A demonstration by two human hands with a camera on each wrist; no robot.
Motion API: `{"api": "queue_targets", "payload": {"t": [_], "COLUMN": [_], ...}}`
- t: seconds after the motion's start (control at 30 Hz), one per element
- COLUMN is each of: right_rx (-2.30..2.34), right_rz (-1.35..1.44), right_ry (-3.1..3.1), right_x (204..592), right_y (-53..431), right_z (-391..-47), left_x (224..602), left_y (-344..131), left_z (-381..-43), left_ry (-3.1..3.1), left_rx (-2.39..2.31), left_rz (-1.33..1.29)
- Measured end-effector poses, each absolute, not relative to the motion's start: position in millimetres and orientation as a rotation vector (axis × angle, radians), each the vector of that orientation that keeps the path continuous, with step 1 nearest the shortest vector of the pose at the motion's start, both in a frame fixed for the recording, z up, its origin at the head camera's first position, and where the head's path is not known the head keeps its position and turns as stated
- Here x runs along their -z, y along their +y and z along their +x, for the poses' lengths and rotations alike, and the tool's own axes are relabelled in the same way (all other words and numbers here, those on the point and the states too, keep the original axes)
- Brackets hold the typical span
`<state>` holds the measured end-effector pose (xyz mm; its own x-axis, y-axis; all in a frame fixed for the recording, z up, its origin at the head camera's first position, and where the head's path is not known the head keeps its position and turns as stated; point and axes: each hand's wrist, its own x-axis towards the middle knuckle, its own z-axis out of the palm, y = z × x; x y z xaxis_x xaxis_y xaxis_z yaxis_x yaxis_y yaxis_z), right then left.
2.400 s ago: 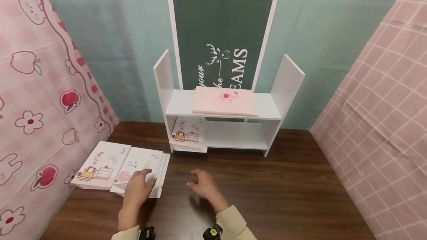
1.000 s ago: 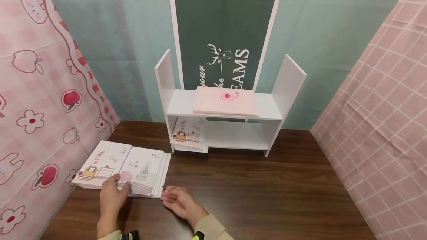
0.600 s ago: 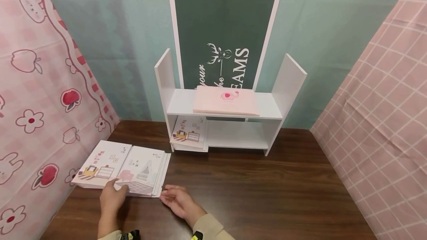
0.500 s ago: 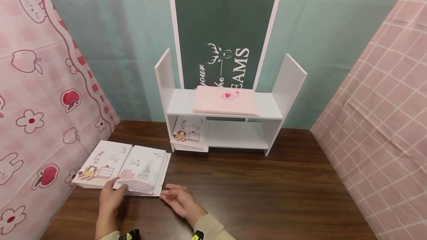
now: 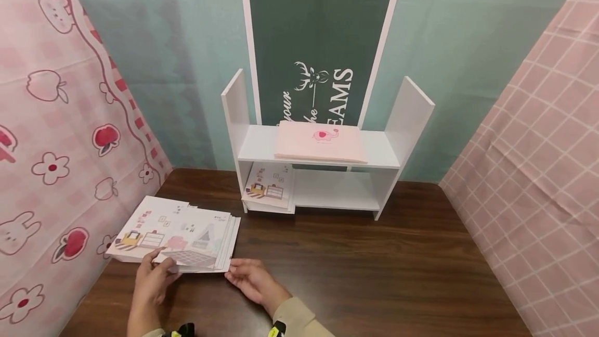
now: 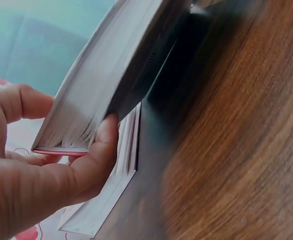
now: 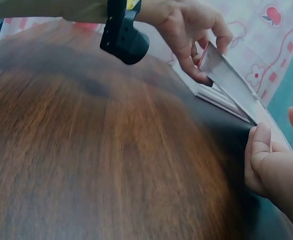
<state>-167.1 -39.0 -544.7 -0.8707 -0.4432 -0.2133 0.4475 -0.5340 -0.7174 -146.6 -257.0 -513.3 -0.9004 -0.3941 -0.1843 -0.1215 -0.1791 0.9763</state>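
Observation:
A thick book point(image 5: 198, 238) with a white cover, a pink armchair and a grey gable shape is tilted up at its left side. My left hand point(image 5: 151, 281) grips its near left corner, thumb on one side and fingers on the other. In the left wrist view, the red spine edge of the book point(image 6: 94, 85) shows between the fingers. My right hand point(image 5: 255, 281) touches the book's near right corner with nearly straight fingers; in the right wrist view its thumb stands apart from the book point(image 7: 231, 82). Beside it lies a second book point(image 5: 140, 225) with a yellow sofa picture, partly overlapped.
White sheets or covers point(image 5: 232, 238) show along the book's right edge. A white desk shelf point(image 5: 334, 189) stands at the back, with a book point(image 5: 267, 189) in its lower left compartment and a pink elephant folder point(image 5: 323, 142) on top. Patterned cloths point(image 5: 47, 139) hang at the sides.
My left hand has gone from over the cover to the near left corner and tilted the book up, over its neighbour. My right hand has come left to its near right corner.

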Motion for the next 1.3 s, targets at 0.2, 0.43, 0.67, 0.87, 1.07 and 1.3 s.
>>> {"api": "queue_targets", "payload": {"t": [0.2,0.43,0.67,0.87,1.07,1.3], "right_rx": [2.376,2.406,2.387,2.379,2.399,2.43], "right_rz": [-0.024,-0.111,-0.172,-0.209,-0.207,-0.154], "right_ry": [1.128,1.099,1.126,1.06,1.051,1.182], "right_x": [541.5,520.6,510.2,507.8,505.9,504.4], "right_y": [-34.9,-21.4,-11.4,-0.1,9.6,20.0], "right_z": [-159.5,-147.7,-142.7,-139.0,-136.7,-139.8], "left_x": [499.1,509.8,527.1,495.8,480.9,475.5], "left_y": [-246.9,-247.2,-252.2,-232.9,-217.2,-198.8], "left_z": [-138.3,-130.0,-127.1,-116.1,-107.6,-113.2], "left_ry": [-1.911,-1.76,-1.647,-1.605,-1.596,-1.697], "left_rx": [2.14,2.195,2.229,2.308,2.35,2.3], "left_rz": [0.691,0.54,0.399,0.434,0.379,0.389]}}
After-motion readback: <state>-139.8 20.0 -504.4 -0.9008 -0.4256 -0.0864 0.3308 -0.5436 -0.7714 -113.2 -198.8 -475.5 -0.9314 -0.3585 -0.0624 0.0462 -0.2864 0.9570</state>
